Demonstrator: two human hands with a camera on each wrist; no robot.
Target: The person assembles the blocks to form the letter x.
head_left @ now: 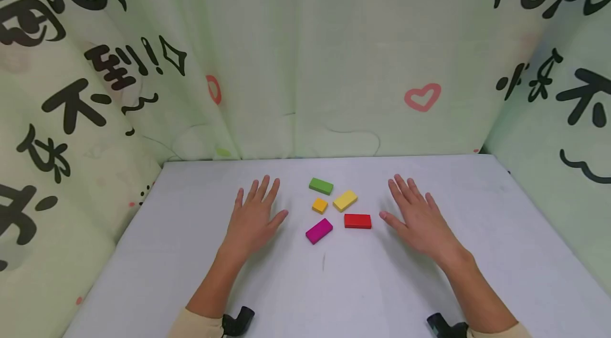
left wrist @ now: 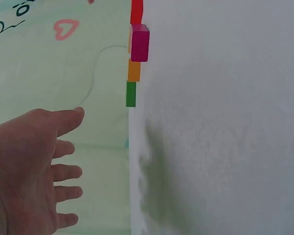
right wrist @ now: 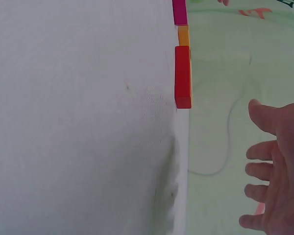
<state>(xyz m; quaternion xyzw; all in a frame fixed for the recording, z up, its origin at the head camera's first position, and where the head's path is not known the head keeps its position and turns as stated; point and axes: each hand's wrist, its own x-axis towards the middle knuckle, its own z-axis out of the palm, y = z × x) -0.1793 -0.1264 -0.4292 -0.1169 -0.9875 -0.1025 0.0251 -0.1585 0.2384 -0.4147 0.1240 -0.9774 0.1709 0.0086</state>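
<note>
Both hands hover over the white table with fingers spread, holding nothing. My left hand [head_left: 253, 221] is left of a loose group of small blocks, nearest the magenta block [head_left: 319, 231]. On the other side, my right hand [head_left: 420, 224] has its thumb pointing toward the red block [head_left: 357, 221]. Behind these two lie a small orange block [head_left: 320, 206], a yellow block [head_left: 345, 200] and a green block [head_left: 321, 186], the farthest back. In the left wrist view the palm [left wrist: 24, 166] is raised off the tabletop; the right wrist view shows the other palm [right wrist: 289, 171] likewise.
The white tabletop [head_left: 324, 295] ends at a pale green curtain [head_left: 353, 62] with black lettering and heart outlines, which hangs behind and along both sides. A black wrist camera [head_left: 238, 322] sits at the left cuff, another camera [head_left: 446, 326] at the right.
</note>
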